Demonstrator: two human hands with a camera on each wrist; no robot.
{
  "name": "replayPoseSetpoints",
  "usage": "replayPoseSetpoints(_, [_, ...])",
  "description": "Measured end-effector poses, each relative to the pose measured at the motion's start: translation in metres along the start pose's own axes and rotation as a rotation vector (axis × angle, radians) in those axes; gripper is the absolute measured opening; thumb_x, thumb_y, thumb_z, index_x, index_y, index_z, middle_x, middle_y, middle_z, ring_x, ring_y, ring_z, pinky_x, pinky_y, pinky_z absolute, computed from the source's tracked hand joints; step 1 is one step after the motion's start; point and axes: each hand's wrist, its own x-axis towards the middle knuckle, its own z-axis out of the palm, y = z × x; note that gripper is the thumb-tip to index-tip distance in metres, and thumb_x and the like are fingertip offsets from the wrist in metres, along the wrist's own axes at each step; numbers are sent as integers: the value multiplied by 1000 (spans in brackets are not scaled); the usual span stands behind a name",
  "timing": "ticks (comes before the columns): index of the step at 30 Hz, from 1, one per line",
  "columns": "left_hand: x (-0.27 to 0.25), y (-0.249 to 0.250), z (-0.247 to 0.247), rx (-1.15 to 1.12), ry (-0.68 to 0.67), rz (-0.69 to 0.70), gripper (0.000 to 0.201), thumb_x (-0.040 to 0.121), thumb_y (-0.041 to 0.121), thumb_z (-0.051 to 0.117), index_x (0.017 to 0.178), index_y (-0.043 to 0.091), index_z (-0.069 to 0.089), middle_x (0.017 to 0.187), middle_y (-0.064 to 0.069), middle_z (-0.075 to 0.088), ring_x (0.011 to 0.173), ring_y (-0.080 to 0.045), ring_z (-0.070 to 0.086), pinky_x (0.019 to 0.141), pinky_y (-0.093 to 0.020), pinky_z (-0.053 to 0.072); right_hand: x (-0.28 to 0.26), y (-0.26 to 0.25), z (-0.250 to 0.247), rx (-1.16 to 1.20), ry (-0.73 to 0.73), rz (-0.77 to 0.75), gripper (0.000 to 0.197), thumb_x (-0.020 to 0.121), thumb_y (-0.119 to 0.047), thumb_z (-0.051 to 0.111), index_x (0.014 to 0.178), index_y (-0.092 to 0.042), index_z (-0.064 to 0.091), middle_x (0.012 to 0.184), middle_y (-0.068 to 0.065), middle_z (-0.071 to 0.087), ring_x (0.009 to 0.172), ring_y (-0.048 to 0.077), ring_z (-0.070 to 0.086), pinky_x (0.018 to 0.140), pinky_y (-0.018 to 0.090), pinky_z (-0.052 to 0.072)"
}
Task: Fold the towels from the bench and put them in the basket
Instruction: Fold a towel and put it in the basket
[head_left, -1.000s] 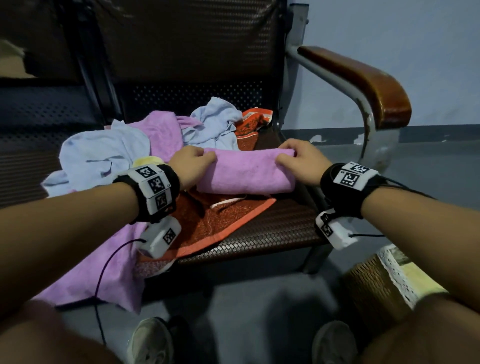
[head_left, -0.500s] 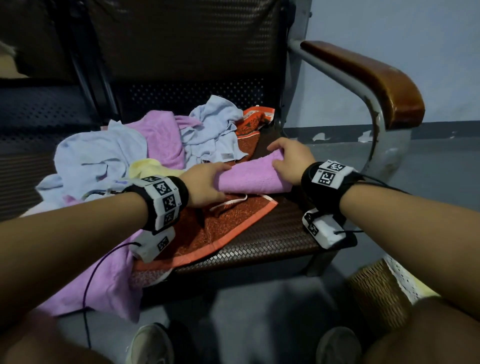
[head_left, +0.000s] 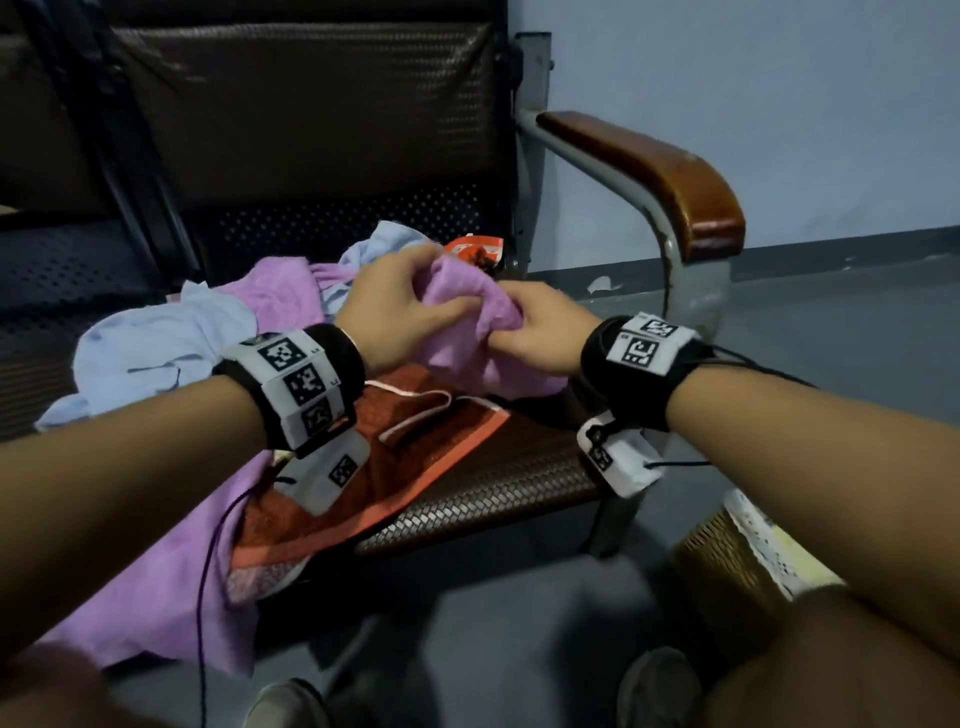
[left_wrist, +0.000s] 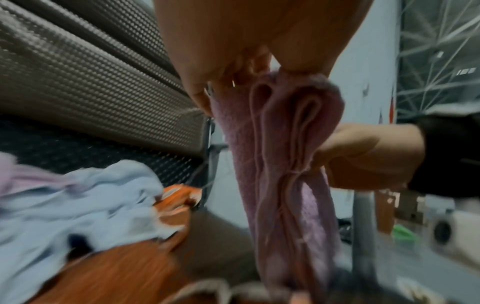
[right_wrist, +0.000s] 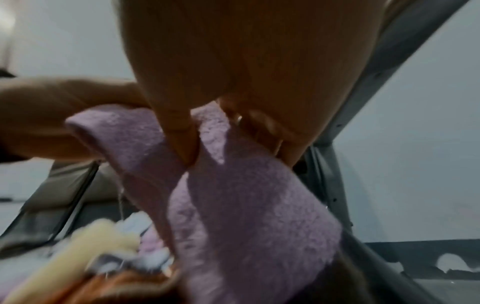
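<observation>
A folded purple towel (head_left: 480, 332) (left_wrist: 283, 164) (right_wrist: 246, 201) is lifted off the bench seat (head_left: 498, 493) and hangs folded over. My left hand (head_left: 400, 306) grips its upper end, thumb on the near side. My right hand (head_left: 535, 327) pinches its right edge between thumb and fingers (right_wrist: 182, 139). An orange towel (head_left: 415, 452) lies spread on the seat beneath. The wicker basket (head_left: 727, 566) with a white lace lining stands on the floor at lower right, partly behind my right forearm.
Light blue towels (head_left: 166, 343), another purple towel (head_left: 156, 571) hanging over the seat's front edge and a pale yellow one (right_wrist: 98, 238) lie heaped on the left. A wooden armrest (head_left: 654, 176) on a metal frame bounds the bench's right side. My shoes (head_left: 291, 706) rest on the grey floor.
Both hands came together and raised the purple towel from flat on the orange towel, doubling it over; the left hand moved right and up, the right hand shifted slightly left.
</observation>
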Motion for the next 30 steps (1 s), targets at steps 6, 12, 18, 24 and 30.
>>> replayPoseSetpoints(6, [43,84,15,-425,-40,-70,75,66,52,83,128,21,55,118,-2,65,109,-11,64,95,-32,55,-50,12,-70,416,166,110,14,84,-1,60,89,-13,67,89,6,71,86,18,66,84,37,53])
replayPoseSetpoints(12, [56,163,126,-781,-176,-221,85,70,47,84,139,18,45,113,3,66,70,-4,66,58,-26,52,-153,82,-129,837,457,323,40,76,-10,58,114,-1,66,98,13,71,89,26,68,79,32,51])
replayPoseSetpoints(18, [25,189,213,-415,363,96,29,83,38,61,102,19,49,102,-7,54,77,-9,53,73,-22,46,-257,161,-126,1007,645,492,20,90,-6,56,103,-14,69,106,11,73,98,28,68,96,48,51])
replayPoseSetpoints(24, [-16,226,331,-397,-512,-161,61,87,62,50,122,14,64,121,-9,67,109,-27,65,96,-41,52,-294,204,-99,1172,731,637,38,91,-1,49,127,-3,61,121,21,69,111,34,67,99,47,52])
replayPoseSetpoints(30, [-21,236,405,-456,-784,-345,74,73,74,49,110,15,73,107,-11,74,98,-29,70,92,-43,54,-308,258,-68,1365,854,864,40,95,-8,47,130,6,57,125,27,65,117,39,64,106,50,48])
